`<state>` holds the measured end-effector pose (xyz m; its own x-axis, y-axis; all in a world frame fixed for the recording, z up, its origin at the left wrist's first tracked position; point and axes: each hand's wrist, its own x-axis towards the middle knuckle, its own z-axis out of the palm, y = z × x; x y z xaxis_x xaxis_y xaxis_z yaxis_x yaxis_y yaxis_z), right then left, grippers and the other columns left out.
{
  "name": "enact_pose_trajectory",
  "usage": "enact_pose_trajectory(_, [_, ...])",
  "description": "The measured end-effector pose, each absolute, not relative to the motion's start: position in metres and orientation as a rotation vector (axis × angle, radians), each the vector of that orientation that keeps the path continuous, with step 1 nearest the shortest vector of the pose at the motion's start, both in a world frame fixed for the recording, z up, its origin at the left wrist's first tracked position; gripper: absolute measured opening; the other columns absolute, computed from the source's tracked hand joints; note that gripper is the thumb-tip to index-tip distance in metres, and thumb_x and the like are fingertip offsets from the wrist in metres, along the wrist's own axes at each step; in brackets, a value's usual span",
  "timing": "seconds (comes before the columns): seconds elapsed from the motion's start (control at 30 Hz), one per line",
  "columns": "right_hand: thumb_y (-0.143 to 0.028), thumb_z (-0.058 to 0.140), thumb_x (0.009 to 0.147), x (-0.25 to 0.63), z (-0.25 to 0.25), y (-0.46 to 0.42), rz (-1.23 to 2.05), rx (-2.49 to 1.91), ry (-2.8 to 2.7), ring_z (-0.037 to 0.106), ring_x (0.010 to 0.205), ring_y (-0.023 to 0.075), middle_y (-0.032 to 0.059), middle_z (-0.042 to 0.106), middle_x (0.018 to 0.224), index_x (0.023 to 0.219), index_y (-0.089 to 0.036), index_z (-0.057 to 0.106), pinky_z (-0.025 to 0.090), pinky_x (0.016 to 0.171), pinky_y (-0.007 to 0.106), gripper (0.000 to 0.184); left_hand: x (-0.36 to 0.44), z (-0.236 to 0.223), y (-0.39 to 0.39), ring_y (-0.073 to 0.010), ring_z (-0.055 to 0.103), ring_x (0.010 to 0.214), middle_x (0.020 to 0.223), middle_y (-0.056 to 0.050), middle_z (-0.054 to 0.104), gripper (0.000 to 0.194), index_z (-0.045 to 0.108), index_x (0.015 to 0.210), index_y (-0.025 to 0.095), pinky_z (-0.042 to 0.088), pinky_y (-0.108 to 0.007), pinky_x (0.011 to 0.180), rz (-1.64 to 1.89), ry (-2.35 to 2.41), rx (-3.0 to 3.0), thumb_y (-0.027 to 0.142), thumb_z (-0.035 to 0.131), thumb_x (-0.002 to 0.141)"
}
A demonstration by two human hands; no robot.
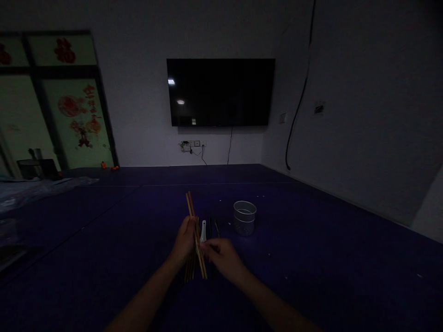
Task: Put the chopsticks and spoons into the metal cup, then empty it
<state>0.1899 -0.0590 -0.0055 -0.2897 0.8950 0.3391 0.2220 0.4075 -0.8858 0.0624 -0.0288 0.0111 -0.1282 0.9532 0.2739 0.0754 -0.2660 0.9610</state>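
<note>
My left hand (184, 242) is closed around a bundle of wooden chopsticks (191, 206) that stick up and away from me, their lower ends showing below the hand. My right hand (221, 255) is pinched on the same bundle just to the right of the left hand. A white spoon (203, 230) and a few dark sticks (215, 227) lie on the dark blue floor mat just beyond my hands. A round metal container (244, 217) stands to the right of them, a little farther off.
The room is dim. The blue mat (104, 240) covers the floor. A black television (220, 91) hangs on the far wall above a socket with cables. A glass door with red decorations (74, 110) is at the left. Crumpled plastic sheeting (31, 189) lies at the far left.
</note>
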Motion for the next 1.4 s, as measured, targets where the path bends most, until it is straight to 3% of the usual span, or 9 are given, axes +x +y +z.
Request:
enact_pose_trajectory(0.33, [-0.059, 0.06, 0.068, 0.19, -0.0136, -0.0537, 1.235, -0.994, -1.634, 0.048, 0.044, 0.0086, -0.003, 0.054, 0.051, 0.065, -0.015, 0.061, 0.032, 0.041, 0.019, 0.044, 0.065, 0.0105, -0.0316, -0.0079, 0.041, 0.051, 0.058, 0.007, 0.042, 0.048, 0.047, 0.075, 0.02, 0.035, -0.018, 0.048, 1.42, 1.11, 1.413, 0.068, 0.044, 0.073])
enact_pose_trajectory(0.77, [-0.064, 0.06, 0.065, 0.1949, -0.0099, -0.0527, 1.301, -0.96, -1.666, 0.045, 0.038, 0.0075, -0.0052, 0.048, 0.042, 0.06, -0.015, 0.06, 0.032, 0.04, 0.02, 0.049, 0.0672, 0.0157, -0.0366, -0.0079, 0.041, 0.05, 0.057, 0.007, 0.044, 0.046, 0.05, 0.076, 0.019, 0.033, -0.019, 0.047, 1.465, 1.074, 1.315, 0.065, 0.051, 0.07])
enact_pose_trajectory(1.1, [-0.068, 0.057, 0.065, 0.1922, -0.0133, -0.0503, 1.265, -0.934, -1.596, 0.045, 0.042, 0.0085, -0.0035, 0.051, 0.047, 0.062, -0.015, 0.061, 0.032, 0.041, 0.02, 0.053, 0.066, 0.0135, -0.0352, -0.0081, 0.042, 0.053, 0.06, 0.006, 0.045, 0.046, 0.049, 0.074, 0.019, 0.034, -0.018, 0.049, 1.461, 1.011, 1.318, 0.064, 0.057, 0.067])
enact_pose_trajectory(1.4, [-0.058, 0.064, 0.066, 0.1954, -0.0052, -0.0536, 1.206, -0.864, -1.51, 0.045, 0.044, 0.0084, -0.0032, 0.053, 0.053, 0.064, -0.017, 0.06, 0.033, 0.04, 0.02, 0.042, 0.0667, 0.0103, -0.0335, -0.0077, 0.041, 0.056, 0.061, 0.005, 0.044, 0.039, 0.051, 0.071, 0.018, 0.034, -0.018, 0.052, 1.368, 0.949, 1.492, 0.056, 0.059, 0.07])
